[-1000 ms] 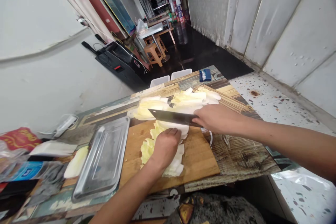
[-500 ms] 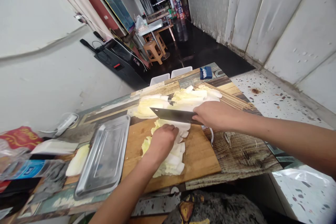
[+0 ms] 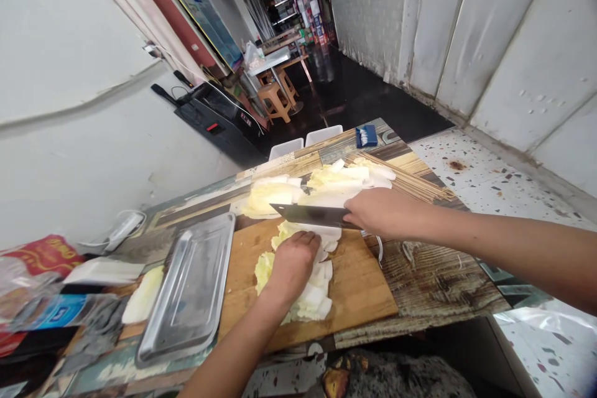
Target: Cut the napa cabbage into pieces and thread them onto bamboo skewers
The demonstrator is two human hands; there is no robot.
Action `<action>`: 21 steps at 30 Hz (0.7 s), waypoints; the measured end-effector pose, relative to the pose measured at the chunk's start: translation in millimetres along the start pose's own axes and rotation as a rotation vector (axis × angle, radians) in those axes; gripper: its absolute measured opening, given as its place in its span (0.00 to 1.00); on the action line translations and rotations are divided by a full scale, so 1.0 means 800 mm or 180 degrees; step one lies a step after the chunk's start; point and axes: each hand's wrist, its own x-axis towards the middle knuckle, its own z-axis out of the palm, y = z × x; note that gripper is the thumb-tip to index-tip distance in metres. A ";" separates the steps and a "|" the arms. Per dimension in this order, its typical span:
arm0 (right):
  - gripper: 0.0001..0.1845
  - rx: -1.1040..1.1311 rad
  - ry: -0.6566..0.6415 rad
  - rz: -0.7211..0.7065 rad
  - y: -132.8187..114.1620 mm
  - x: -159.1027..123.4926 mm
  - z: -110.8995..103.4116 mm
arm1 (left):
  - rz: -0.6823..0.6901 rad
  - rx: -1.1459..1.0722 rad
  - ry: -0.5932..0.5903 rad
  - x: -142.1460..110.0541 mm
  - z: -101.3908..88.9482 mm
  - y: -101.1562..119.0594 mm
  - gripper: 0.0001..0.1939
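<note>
My right hand (image 3: 377, 215) grips the handle of a dark-bladed kitchen knife (image 3: 310, 214). Its blade lies across the far end of some pale napa cabbage leaves (image 3: 314, 300) on a wooden cutting board (image 3: 361, 277). With curled fingers, my left hand (image 3: 295, 261) presses down on these leaves just on the near side of the blade. Whether the edge touches the leaves cannot be made out. Beyond the board lie a cabbage pile (image 3: 273, 194) and, farther right, another cabbage pile (image 3: 340, 175).
Left of the board stands a metal tray (image 3: 186, 286), with a single cabbage leaf (image 3: 143, 296) beside it. Thin wooden skewers (image 3: 420, 181) and a small blue box (image 3: 366, 135) sit at the table's far right. A plastic bottle (image 3: 60, 310) and bags crowd the left end.
The whole view has shifted slightly, so everything appears a little lower and to the right. Hands, knife and leaves keep nearly the same places relative to the board.
</note>
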 end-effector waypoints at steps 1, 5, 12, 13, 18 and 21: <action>0.19 -0.0007 -0.0010 0.0004 0.000 0.000 -0.001 | 0.0002 -0.0019 -0.0019 0.000 0.000 0.000 0.13; 0.20 -0.0033 -0.0072 -0.0014 0.000 0.002 -0.001 | 0.0019 -0.0061 -0.0133 0.002 -0.002 0.000 0.13; 0.19 0.0004 -0.0202 -0.0075 0.000 0.014 0.000 | 0.0016 -0.0069 -0.0288 0.004 -0.004 0.002 0.12; 0.19 0.0031 -0.0215 -0.0061 -0.001 0.017 0.001 | 0.0018 -0.0057 -0.0324 0.004 -0.005 0.002 0.12; 0.18 0.0136 -0.0095 0.0032 -0.009 0.027 0.016 | -0.0038 0.0013 -0.0444 0.001 -0.015 -0.005 0.12; 0.17 0.0138 0.0056 0.0043 -0.010 0.024 0.020 | 0.0046 0.0027 -0.0552 -0.006 -0.026 -0.010 0.11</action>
